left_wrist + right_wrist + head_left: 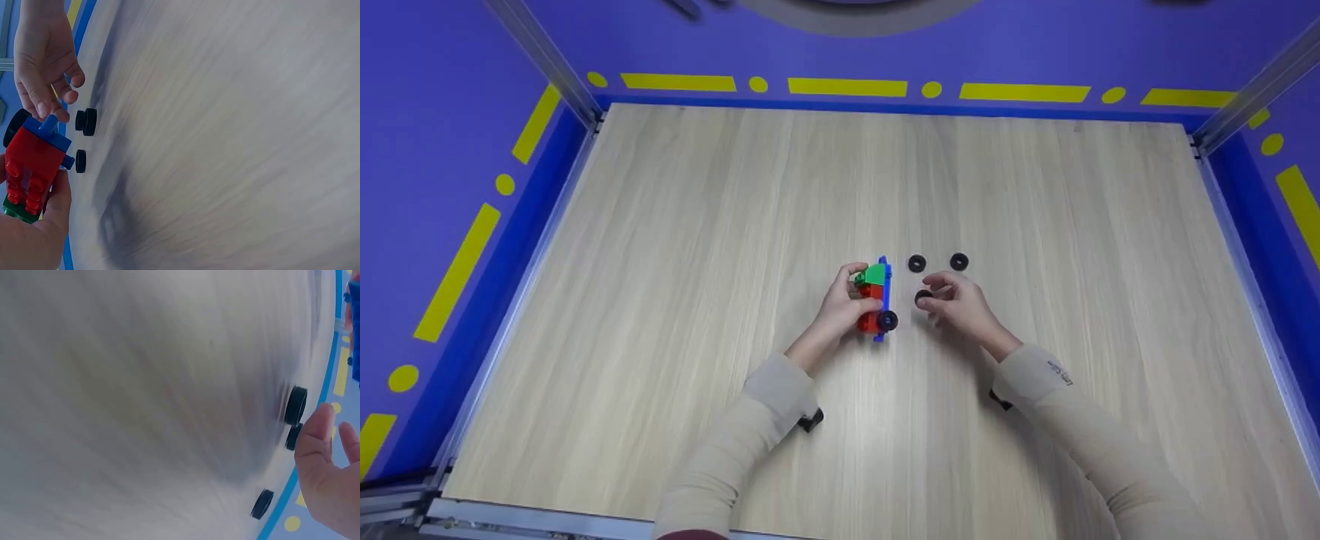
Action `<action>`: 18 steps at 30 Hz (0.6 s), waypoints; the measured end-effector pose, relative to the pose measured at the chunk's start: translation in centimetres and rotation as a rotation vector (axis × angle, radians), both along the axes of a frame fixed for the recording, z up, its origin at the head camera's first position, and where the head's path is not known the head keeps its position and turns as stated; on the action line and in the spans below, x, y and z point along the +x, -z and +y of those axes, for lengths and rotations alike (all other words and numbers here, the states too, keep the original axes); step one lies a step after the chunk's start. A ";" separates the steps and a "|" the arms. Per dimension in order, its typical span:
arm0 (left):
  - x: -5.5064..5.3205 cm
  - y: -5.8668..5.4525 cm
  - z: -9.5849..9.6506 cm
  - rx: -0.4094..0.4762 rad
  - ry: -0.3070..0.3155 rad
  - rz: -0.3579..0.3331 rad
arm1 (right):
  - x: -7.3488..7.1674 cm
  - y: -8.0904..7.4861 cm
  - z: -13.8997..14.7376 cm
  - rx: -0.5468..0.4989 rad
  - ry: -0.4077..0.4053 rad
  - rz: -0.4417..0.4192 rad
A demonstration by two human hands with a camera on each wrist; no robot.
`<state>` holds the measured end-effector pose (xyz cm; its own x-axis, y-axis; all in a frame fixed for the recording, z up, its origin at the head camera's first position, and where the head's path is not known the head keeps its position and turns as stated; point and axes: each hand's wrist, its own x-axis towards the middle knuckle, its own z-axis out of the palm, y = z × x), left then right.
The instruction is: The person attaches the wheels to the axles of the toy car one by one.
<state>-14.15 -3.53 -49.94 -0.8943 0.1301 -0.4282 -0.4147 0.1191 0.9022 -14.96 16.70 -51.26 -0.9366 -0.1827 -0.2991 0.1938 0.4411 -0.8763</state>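
Note:
My left hand (838, 306) grips a toy car (873, 294) of red and green bricks on a blue base, tipped on its side above the table. One black wheel (887, 320) sits on the car's base. Bare blue axle pegs (67, 162) stick out in the left wrist view. My right hand (960, 301) hovers just right of the car, thumb and fingers apart with nothing between them. Close by its fingertips, a loose black wheel (295, 405) rests on the table. Two more loose wheels, one nearer the car (916, 263) and another (959, 261), lie beyond that hand.
A pale wooden tabletop (697, 225) lies under both hands. Blue walls with yellow marks (847, 87) and metal rails (540, 255) border it. Dark wrist-worn devices (811, 420) show beneath the sleeves.

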 end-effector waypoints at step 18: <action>0.9 -2.6 0.2 -0.033 0.042 0.004 | -1.0 1.6 -0.2 0.306 -0.134 0.166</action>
<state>-13.26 -3.37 -47.37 -0.8900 0.1534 -0.4293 -0.4052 0.1655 0.8991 -15.91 16.52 -52.89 -0.9508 -0.2321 -0.2053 -0.0166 0.6997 -0.7142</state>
